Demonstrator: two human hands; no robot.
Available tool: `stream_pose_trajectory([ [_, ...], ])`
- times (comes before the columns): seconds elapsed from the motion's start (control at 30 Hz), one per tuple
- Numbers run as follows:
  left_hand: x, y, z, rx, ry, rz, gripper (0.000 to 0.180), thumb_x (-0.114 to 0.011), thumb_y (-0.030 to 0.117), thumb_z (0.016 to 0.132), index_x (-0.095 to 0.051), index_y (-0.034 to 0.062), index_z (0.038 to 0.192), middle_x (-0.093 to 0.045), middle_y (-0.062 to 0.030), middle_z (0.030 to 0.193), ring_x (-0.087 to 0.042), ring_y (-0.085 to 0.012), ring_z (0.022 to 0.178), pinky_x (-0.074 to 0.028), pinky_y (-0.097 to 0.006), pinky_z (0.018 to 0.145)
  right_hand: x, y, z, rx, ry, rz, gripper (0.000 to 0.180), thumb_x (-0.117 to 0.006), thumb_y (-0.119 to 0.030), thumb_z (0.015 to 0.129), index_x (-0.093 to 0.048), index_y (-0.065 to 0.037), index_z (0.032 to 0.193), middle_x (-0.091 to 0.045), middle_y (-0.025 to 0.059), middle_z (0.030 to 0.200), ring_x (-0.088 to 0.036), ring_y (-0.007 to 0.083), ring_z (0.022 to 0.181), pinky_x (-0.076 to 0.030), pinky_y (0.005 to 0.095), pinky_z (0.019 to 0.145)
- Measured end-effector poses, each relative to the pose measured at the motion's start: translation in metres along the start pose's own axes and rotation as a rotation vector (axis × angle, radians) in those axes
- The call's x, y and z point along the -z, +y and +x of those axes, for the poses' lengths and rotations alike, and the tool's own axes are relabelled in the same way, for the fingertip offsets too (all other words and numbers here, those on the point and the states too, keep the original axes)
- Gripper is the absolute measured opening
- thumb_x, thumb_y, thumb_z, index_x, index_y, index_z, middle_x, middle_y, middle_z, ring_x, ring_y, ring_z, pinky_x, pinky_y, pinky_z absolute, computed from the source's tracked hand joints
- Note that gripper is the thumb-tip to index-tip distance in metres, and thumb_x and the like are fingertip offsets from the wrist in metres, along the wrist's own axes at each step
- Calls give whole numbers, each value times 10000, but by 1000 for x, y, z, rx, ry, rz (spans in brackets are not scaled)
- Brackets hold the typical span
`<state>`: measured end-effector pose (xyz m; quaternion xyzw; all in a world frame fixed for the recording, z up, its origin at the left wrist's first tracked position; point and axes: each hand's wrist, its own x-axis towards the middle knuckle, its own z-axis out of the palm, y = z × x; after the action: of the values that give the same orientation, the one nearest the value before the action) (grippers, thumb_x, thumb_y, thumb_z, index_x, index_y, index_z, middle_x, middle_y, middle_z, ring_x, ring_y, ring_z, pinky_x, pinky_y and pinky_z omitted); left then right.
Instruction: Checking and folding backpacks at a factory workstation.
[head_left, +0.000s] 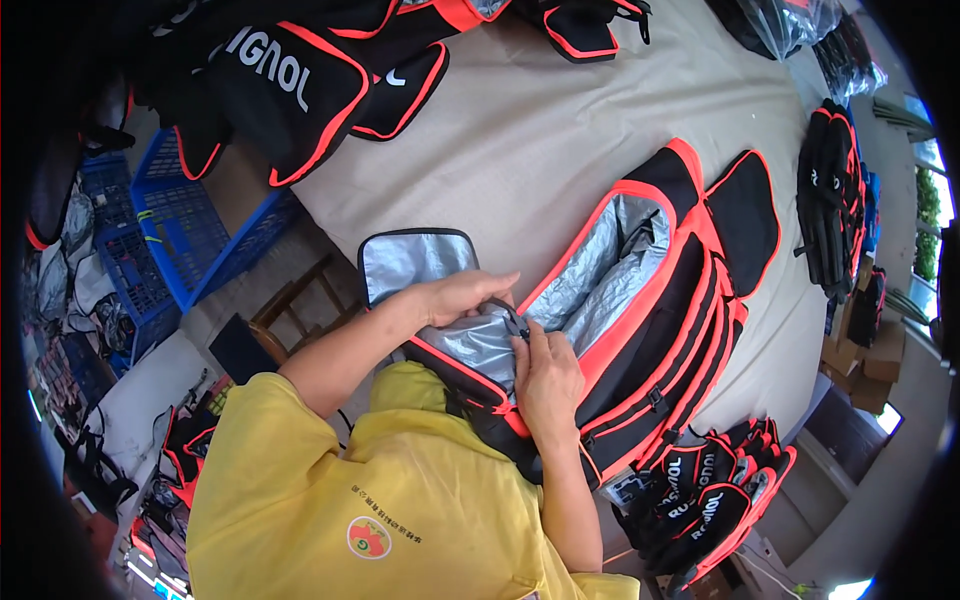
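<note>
The person wears a short-sleeved yellow shirt (330, 500) with a small round red-and-yellow emblem (368, 537).

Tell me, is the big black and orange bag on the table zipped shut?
No, the black and orange bag lies open on the table, its silver lining showing, with the left hand and right hand at its near end.

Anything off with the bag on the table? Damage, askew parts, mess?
Nothing stands out. The black and orange bag lies open on the beige table, silver lining showing, no tear visible. The left hand and right hand both grip its near edge at the zipper. Stacked bags look tidy.
</note>
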<state>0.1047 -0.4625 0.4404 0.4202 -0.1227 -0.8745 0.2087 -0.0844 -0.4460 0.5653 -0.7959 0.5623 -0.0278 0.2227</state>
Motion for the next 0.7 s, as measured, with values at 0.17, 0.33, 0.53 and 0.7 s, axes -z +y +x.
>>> stream_pose_trajectory([
  [0.17, -2, 0, 0, 0, -33, -51, 590, -478, 588, 1091, -747, 80, 959, -642, 32, 789, -491, -58, 645, -391, -244, 589, -2, 1, 1, 13, -5, -23, 283, -739, -206, 970, -742, -33, 1194, -654, 126, 877, -675, 325, 774, -544, 423, 675],
  [0.33, 1, -2, 1, -12, -33, -24, 594, -488, 594, 1085, -746, 75, 954, -637, 31, 781, -492, -62, 648, -397, -245, 595, -4, 0, 1, 10, -2, -13, 256, -739, -195, 968, -749, -33, 1167, -651, 128, 860, -673, 325, 773, -542, 424, 675],
  [0.53, -3, 0, 0, 15, -15, -36, 578, -509, 569, 1085, -747, 65, 931, -650, 26, 816, -500, -58, 683, -389, -238, 611, -7, 3, 0, 22, 38, 17, 231, -730, -176, 972, -747, -21, 1141, -649, 136, 851, -671, 337, 768, -542, 437, 677],
  [0.7, -4, 1, -1, 2, 15, -29, 573, -516, 561, 1084, -747, 62, 925, -653, 19, 821, -505, -60, 678, -400, -239, 603, -5, 0, 1, -7, 45, 50, 218, -720, -153, 977, -739, -3, 1134, -654, 150, 863, -670, 350, 766, -543, 445, 684],
])
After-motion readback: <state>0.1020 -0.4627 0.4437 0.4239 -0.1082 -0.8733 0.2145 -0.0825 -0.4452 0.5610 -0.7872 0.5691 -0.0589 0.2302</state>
